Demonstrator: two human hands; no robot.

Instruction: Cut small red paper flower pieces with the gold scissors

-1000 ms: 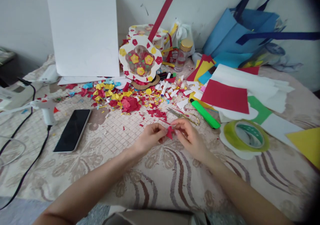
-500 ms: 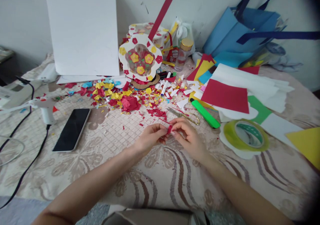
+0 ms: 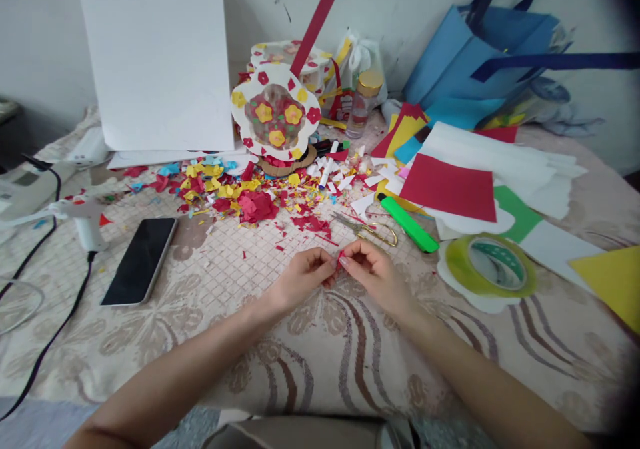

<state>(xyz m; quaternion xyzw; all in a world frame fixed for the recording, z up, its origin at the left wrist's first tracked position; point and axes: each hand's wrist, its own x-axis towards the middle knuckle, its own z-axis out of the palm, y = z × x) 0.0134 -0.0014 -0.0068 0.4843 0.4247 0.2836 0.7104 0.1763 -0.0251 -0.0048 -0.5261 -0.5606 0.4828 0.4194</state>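
Observation:
My left hand (image 3: pixel 303 276) and my right hand (image 3: pixel 376 274) meet over the patterned cloth, both pinching a small red paper piece (image 3: pixel 341 258) between their fingertips. Most of that piece is hidden by the fingers. Just beyond my hands lie gold-handled scissors (image 3: pixel 373 229) and a scatter of red, yellow and blue paper scraps (image 3: pixel 240 192). A flower-shaped paper craft (image 3: pixel 275 112) with red and yellow blossoms stands behind the scraps.
A black phone (image 3: pixel 140 250) and a glue gun (image 3: pixel 85 219) with its cable lie at left. A green marker (image 3: pixel 407 224), a yellow-green tape roll (image 3: pixel 490 266), red paper sheet (image 3: pixel 447 188) and a blue bag (image 3: pixel 475 56) are at right. A white board (image 3: pixel 157 62) leans on the wall.
My fingers have closed in over the red paper piece, so less of it shows. The view has shifted slightly; both hands stay in the same spot.

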